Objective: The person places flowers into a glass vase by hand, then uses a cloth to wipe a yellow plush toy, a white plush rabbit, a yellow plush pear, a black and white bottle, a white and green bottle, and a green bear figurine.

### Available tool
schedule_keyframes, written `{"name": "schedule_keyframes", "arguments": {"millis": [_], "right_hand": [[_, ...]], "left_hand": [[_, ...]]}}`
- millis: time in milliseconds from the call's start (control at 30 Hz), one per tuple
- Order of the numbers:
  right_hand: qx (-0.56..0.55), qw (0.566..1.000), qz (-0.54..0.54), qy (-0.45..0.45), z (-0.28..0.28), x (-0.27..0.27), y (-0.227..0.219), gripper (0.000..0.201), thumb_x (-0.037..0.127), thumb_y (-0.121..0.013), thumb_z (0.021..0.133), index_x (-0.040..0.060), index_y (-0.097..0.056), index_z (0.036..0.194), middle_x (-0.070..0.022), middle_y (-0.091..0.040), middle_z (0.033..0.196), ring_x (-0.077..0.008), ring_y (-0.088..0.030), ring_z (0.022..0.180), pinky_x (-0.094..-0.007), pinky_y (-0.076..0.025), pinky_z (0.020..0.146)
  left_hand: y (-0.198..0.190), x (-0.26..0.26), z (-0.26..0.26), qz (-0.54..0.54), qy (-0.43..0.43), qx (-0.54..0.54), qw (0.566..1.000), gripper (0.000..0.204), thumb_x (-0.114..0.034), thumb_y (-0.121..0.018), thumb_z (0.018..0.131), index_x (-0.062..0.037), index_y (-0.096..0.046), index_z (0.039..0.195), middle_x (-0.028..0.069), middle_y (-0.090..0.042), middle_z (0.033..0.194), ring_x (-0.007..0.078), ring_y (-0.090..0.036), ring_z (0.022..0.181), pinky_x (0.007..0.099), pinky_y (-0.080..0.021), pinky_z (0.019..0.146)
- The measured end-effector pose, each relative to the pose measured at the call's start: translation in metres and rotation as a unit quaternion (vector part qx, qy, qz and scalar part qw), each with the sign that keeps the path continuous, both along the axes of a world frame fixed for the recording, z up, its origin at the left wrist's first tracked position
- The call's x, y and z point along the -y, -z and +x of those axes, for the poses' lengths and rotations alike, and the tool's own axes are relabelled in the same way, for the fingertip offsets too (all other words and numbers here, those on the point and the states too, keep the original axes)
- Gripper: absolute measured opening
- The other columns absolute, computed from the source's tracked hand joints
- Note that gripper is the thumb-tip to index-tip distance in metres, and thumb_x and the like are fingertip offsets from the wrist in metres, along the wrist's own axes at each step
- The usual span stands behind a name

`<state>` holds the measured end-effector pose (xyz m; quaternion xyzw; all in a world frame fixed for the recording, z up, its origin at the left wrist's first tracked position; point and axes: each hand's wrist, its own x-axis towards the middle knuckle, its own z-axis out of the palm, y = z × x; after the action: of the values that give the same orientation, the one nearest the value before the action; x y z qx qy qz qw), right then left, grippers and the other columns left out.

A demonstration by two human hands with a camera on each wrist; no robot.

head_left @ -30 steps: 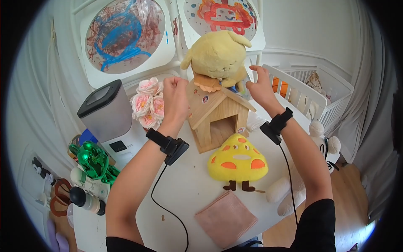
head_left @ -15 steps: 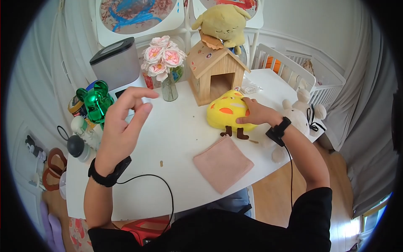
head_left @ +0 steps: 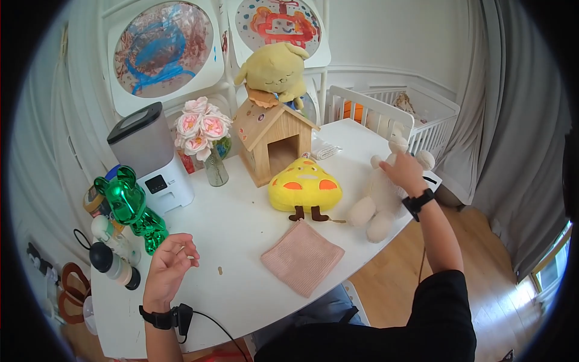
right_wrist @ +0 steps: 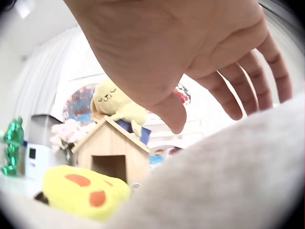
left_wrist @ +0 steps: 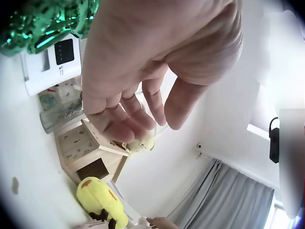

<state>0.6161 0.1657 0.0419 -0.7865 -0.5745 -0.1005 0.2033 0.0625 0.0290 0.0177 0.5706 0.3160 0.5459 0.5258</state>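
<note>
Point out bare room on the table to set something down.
White table, between the green bear figure and pink cloth: bare but for brown marks. A smaller patch lies back right, between the plastic packet and white plush. Crowded: the left side, with black-topped bottle and dispenser, and the right, with white plush and right hand.

- Long-limbed plush [head_left: 377,192] is finished in off-white.
- Triangular plush [head_left: 309,196] is coloured yellow, patterned with orange patches.
- Cloth [head_left: 303,258] is coloured pink.
- Bear figurine [head_left: 128,204] is finished in metallic green.
</note>
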Motion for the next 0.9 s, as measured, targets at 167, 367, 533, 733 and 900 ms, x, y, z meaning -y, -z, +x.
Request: {"name": "schedule_keyframes", "arguments": {"millis": [167,367,533,733,900], "right_hand": [[-0.076,0.981,-0.164,0.068,0.029,0.027,0.011,0.084,0.061,-0.064,0.088,-0.0041,-0.051,0.14,-0.0289,-0.067,0.119,-0.0391,-0.071,0.099,-0.0452,-0.057,0.085],[-0.447,0.886,-0.024,-0.118,0.056,0.03,0.056,0.081,0.035,-0.073,0.09,0.0025,-0.032,0.153,-0.0215,-0.056,0.137,-0.0283,-0.059,0.12,-0.0363,-0.049,0.1],[-0.715,0.64,0.123,-0.252,0.07,0.03,0.063,0.054,0.034,-0.054,0.103,0.0075,-0.044,0.149,-0.0138,-0.06,0.138,-0.0242,-0.062,0.122,-0.0386,-0.052,0.102],[-0.745,0.473,0.088,-0.461,-0.166,0.043,-0.068,0.053,0.047,-0.045,0.106,0.0056,-0.054,0.137,-0.011,-0.065,0.127,-0.0229,-0.065,0.114,-0.0382,-0.054,0.097],[-0.726,0.463,-0.126,-0.492,-0.164,0.133,0.003,0.057,0.052,-0.042,0.106,0.0047,-0.055,0.136,-0.0111,-0.066,0.122,-0.0218,-0.066,0.108,-0.037,-0.055,0.093]], "left_hand": [[0.009,-0.028,-0.007,-0.08,0.047,0.146,0.985,0.035,-0.016,-0.061,0.097,-0.0046,-0.055,0.129,0.0044,-0.061,0.104,0.0183,-0.06,0.096,0.0332,-0.05,0.086],[0.024,-0.03,-0.007,-0.161,0.016,0.139,0.977,0.03,-0.016,-0.06,0.098,-0.0066,-0.058,0.126,0.0037,-0.063,0.103,0.017,-0.061,0.093,0.0324,-0.05,0.084],[-0.001,-0.008,0.002,-0.144,0.037,0.08,0.986,0.034,-0.013,-0.065,0.095,-0.0056,-0.057,0.127,0.0044,-0.064,0.107,0.0158,-0.061,0.094,0.0317,-0.05,0.086],[-0.056,0.008,0.082,0.247,-0.021,-0.349,0.904,0.08,-0.004,-0.08,0.081,-0.008,-0.039,0.149,0.018,-0.047,0.144,0.0309,-0.047,0.134,0.0415,-0.042,0.107],[-0.072,0.012,0.101,0.338,-0.202,-0.454,0.799,0.112,-0.024,-0.092,0.069,-0.0063,-0.024,0.156,0.0224,-0.025,0.159,0.042,-0.022,0.148,0.0491,-0.031,0.116]]}}
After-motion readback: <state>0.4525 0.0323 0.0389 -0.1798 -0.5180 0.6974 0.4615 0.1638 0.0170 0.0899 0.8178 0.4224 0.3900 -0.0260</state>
